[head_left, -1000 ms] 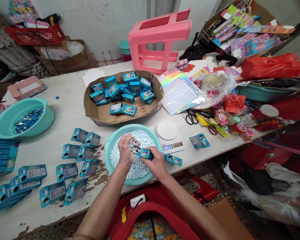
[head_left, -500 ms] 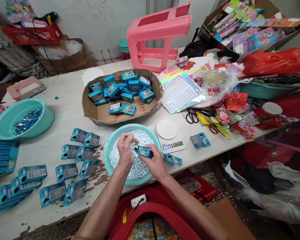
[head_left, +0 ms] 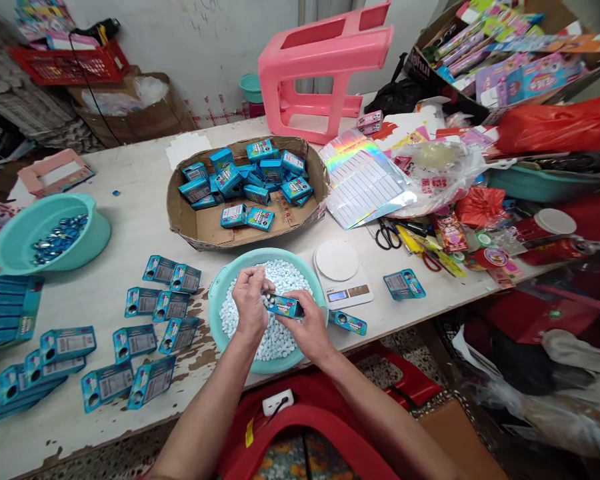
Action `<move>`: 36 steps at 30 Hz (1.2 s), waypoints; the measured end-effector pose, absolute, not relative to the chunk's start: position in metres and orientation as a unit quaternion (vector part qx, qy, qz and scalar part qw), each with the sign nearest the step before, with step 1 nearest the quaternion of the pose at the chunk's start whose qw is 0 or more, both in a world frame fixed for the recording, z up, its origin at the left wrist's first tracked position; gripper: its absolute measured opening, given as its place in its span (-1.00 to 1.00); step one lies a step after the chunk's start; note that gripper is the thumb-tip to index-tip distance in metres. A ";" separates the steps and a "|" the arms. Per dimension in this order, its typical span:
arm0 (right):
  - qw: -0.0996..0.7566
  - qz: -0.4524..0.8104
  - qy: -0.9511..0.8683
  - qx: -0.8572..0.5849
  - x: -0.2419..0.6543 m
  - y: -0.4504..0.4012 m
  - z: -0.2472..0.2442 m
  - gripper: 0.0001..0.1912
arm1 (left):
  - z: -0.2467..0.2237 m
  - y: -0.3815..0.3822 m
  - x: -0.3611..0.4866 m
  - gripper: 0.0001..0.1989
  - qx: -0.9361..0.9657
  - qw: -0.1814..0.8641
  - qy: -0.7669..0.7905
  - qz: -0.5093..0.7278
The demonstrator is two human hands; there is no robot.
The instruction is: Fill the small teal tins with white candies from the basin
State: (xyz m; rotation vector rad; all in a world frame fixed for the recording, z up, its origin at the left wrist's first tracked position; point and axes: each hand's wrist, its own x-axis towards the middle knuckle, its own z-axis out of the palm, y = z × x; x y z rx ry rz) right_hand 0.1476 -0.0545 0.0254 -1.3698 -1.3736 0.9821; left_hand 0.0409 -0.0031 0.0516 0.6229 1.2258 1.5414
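Observation:
Over a turquoise basin (head_left: pixel 217 293) of small pale candies (head_left: pixel 275 347), my right hand (head_left: pixel 307 327) holds a small blue box (head_left: pixel 284 306), its open end facing left. My left hand (head_left: pixel 251 300) is closed at that end, its fingertips pinched; what they hold is too small to make out. Right of the basin lie another blue box (head_left: pixel 349 322) and a white scale (head_left: pixel 363 291) with a round plate. Several blue boxes (head_left: pixel 141 302) stand in loose rows on the left.
Behind the basin, a cardboard tray (head_left: pixel 205 230) holds several blue boxes. A turquoise bowl (head_left: pixel 97 237) of shiny blue pieces sits at left. Scissors (head_left: pixel 387 235), a flat blue box (head_left: pixel 404 285) and a pink stool (head_left: pixel 273 87) are also on the table (head_left: pixel 130 233).
The view has shifted slightly. The held blue box has moved a little left relative to the basin, and my left fingers have drawn closer together at its open end.

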 end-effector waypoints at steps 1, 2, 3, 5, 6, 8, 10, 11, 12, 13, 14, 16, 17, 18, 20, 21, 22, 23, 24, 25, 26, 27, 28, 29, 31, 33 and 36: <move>0.466 0.401 -0.559 -0.556 0.148 -0.055 0.027 -0.68 | 0.054 -0.004 0.040 -0.80 0.259 0.511 0.510 0.642; 0.468 0.403 -0.558 -0.554 0.149 -0.055 0.028 -0.68 | 0.057 -0.004 0.040 -0.79 0.260 0.512 0.508 0.642; 0.469 0.406 -0.556 -0.553 0.150 -0.055 0.029 -0.68 | 0.060 -0.005 0.040 -0.79 0.260 0.515 0.504 0.642; 0.474 0.414 -0.550 -0.549 0.151 -0.056 0.030 -0.67 | 0.063 -0.005 0.041 -0.78 0.262 0.516 0.498 0.646; 0.477 0.420 -0.546 -0.546 0.151 -0.056 0.028 -0.66 | 0.062 -0.005 0.042 -0.78 0.264 0.513 0.498 0.648; 0.479 0.428 -0.534 -0.550 0.150 -0.056 0.021 -0.67 | 0.057 -0.002 0.042 -0.77 0.259 0.503 0.508 0.649; 0.477 0.431 -0.520 -0.562 0.149 -0.055 0.012 -0.69 | 0.046 0.002 0.042 -0.76 0.243 0.501 0.522 0.646; 0.474 0.432 -0.517 -0.566 0.149 -0.054 0.008 -0.68 | 0.041 0.004 0.042 -0.75 0.235 0.503 0.526 0.644; 0.472 0.433 -0.517 -0.568 0.149 -0.053 0.005 -0.68 | 0.036 0.005 0.042 -0.75 0.231 0.506 0.527 0.643; 0.471 0.434 -0.518 -0.567 0.149 -0.052 0.002 -0.67 | 0.032 0.006 0.042 -0.75 0.232 0.508 0.525 0.642; 0.472 0.434 -0.520 -0.565 0.149 -0.051 0.000 -0.66 | 0.029 0.006 0.042 -0.75 0.237 0.509 0.524 0.640; 0.474 0.433 -0.522 -0.562 0.149 -0.049 -0.001 -0.67 | 0.028 0.005 0.044 -0.76 0.244 0.506 0.528 0.637; 0.475 0.434 -0.521 -0.562 0.149 -0.048 0.000 -0.67 | 0.030 0.005 0.046 -0.76 0.246 0.505 0.531 0.635; 0.475 0.435 -0.520 -0.561 0.149 -0.047 0.000 -0.67 | 0.032 0.005 0.047 -0.76 0.247 0.505 0.533 0.632; 0.473 0.443 -0.519 -0.558 0.151 -0.045 0.001 -0.67 | 0.038 0.006 0.049 -0.77 0.250 0.518 0.531 0.622; 0.471 0.452 -0.515 -0.556 0.154 -0.045 0.001 -0.67 | 0.040 0.007 0.049 -0.77 0.251 0.525 0.529 0.618; 0.467 0.470 -0.509 -0.549 0.159 -0.045 0.002 -0.67 | 0.042 0.009 0.047 -0.78 0.254 0.526 0.527 0.617; 0.463 0.495 -0.500 -0.539 0.164 -0.045 0.003 -0.66 | 0.041 0.011 0.044 -0.79 0.259 0.519 0.530 0.619; 0.459 0.526 -0.488 -0.525 0.172 -0.045 0.004 -0.64 | 0.037 0.013 0.039 -0.80 0.269 0.502 0.539 0.620; 0.454 0.554 -0.475 -0.511 0.180 -0.045 0.006 -0.62 | 0.032 0.014 0.033 -0.81 0.292 0.479 0.559 0.610; 0.452 0.572 -0.467 -0.500 0.188 -0.045 0.008 -0.59 | 0.024 0.015 0.026 -0.81 0.331 0.455 0.587 0.582; 0.452 0.579 -0.463 -0.495 0.197 -0.044 0.010 -0.57 | 0.015 0.016 0.019 -0.81 0.388 0.430 0.616 0.534; 0.455 0.574 -0.464 -0.498 0.206 -0.043 0.013 -0.57 | 0.006 0.016 0.011 -0.80 0.455 0.403 0.639 0.471; 0.458 0.563 -0.465 -0.507 0.215 -0.041 0.014 -0.57 | -0.001 0.016 0.004 -0.80 0.522 0.373 0.652 0.405; 0.468 0.545 -0.451 -0.530 0.234 -0.034 0.015 -0.57 | -0.010 0.020 -0.008 -0.78 0.620 0.317 0.648 0.309; 0.486 0.529 -0.418 -0.556 0.253 -0.021 0.012 -0.56 | -0.008 0.035 -0.017 -0.78 0.653 0.265 0.643 0.300; 0.526 0.460 -0.381 -0.605 0.281 0.005 -0.006 -0.55 | 0.004 0.085 -0.023 -0.76 0.653 0.184 0.656 0.331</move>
